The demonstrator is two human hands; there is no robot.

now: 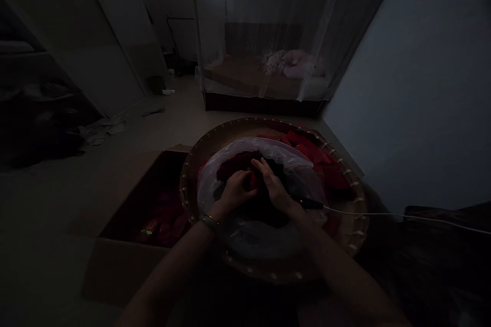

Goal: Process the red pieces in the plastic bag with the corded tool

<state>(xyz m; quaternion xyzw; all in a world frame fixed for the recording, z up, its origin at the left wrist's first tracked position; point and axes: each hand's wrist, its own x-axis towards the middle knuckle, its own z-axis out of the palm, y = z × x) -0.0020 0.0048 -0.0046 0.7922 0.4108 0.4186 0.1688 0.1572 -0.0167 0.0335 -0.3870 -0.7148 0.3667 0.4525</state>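
My left hand [238, 190], with a bangle on the wrist, is closed with thumb and fingers pinching a small red piece [253, 180], whose kind is too dark to make out. Beside it, my right hand [273, 184] has its fingers stretched out, close to the red piece. Both hands are over a translucent plastic bag [218, 163] spread in a round woven bamboo tray [183, 184]. Dark red and black contents show in the bag. By my right wrist lies a dark handle-like device [311, 203] with a small orange light and a white cord [368, 213].
Red pieces [318, 156] fill the tray's far right side. Left of it stands an open cardboard box [126, 260] with red shiny items inside. A netted bed [264, 104] stands beyond, a pale wall [422, 92] on the right. Cloth [102, 130] lies on the floor.
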